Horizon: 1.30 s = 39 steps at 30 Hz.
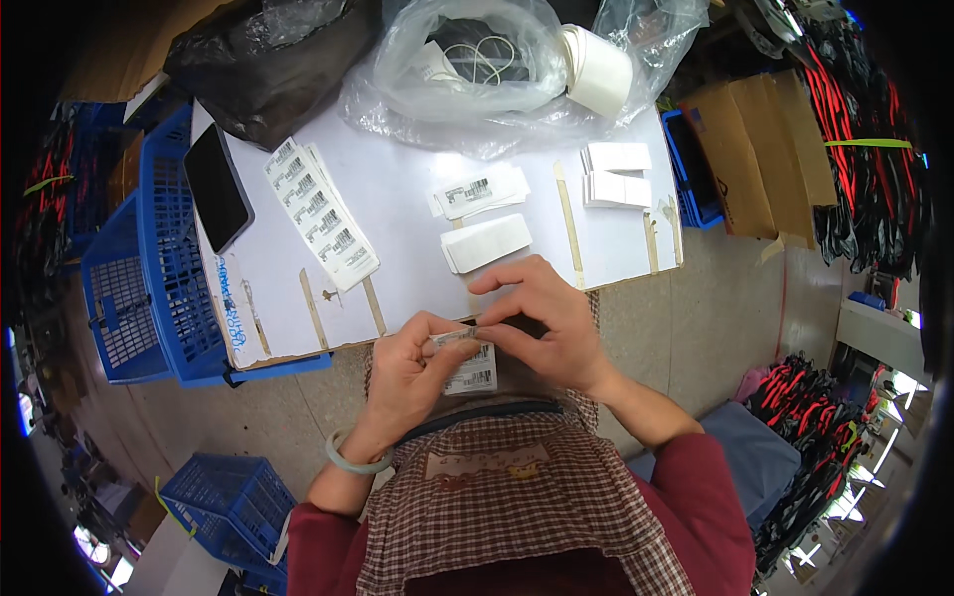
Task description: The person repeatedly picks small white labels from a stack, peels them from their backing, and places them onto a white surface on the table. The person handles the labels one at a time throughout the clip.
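Observation:
Just off the near edge of the table, over my lap, both hands hold a small strip of white barcode labels [475, 377]. My left hand [410, 363] is closed on its left side, thumb across the front. The thumb and index finger of my right hand [550, 328] pinch its upper right end, while the other fingers curl above. Ahead of my hands on the table lie a stack of blank white slips [487, 244] and, behind it, a small pile of barcode labels [482, 193]. Longer sheets of barcode labels [320, 216] are fanned out to the left.
A black phone [218, 189] lies at the table's left, beside blue crates [174, 248]. Folded white slips [616, 177] sit at the right. Clear plastic bags [467, 124], a white label roll [596, 72] and a black bag [263, 74] line the back. A cardboard box [760, 154] stands right.

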Each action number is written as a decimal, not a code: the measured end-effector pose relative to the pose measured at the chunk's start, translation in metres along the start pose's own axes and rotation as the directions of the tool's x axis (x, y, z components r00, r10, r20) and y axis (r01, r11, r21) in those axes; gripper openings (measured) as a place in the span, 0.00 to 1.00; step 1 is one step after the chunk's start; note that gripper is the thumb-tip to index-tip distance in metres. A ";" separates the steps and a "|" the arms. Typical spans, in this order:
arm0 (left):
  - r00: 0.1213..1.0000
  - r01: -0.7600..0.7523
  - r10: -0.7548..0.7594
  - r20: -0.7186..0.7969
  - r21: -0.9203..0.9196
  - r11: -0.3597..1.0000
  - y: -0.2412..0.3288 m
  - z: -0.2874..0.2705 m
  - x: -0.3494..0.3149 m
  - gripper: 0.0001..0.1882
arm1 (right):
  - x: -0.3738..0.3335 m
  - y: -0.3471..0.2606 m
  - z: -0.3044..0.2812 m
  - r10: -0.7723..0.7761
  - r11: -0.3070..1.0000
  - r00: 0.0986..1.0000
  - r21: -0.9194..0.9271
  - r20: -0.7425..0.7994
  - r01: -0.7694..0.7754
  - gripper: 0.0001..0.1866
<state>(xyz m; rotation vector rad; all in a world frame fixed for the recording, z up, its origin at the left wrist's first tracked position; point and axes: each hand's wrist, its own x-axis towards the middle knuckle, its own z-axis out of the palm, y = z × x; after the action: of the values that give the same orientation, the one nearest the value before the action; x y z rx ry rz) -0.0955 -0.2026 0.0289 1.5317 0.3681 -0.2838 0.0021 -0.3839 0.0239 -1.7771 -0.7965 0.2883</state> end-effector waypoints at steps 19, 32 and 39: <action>0.883 -0.176 0.451 -0.128 0.801 0.573 -0.006 0.012 0.055 0.16 | 0.045 0.020 -0.055 0.298 0.954 0.951 0.049 -0.079 -0.294 0.08; 0.983 0.058 0.010 -0.185 0.362 0.930 -0.001 -0.013 0.061 0.13 | 0.057 0.016 -0.032 0.462 0.886 0.884 0.004 0.065 -0.463 0.06; 0.979 0.066 0.000 -0.204 0.313 0.947 -0.006 -0.010 0.076 0.14 | 0.061 0.026 -0.026 0.501 0.866 0.854 -0.079 0.140 -0.494 0.05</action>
<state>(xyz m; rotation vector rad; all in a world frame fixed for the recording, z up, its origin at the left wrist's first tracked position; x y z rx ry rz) -0.0292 -0.1885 -0.0073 1.8820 0.5277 -0.2218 0.0715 -0.3679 0.0210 -2.0003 -0.4326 0.7687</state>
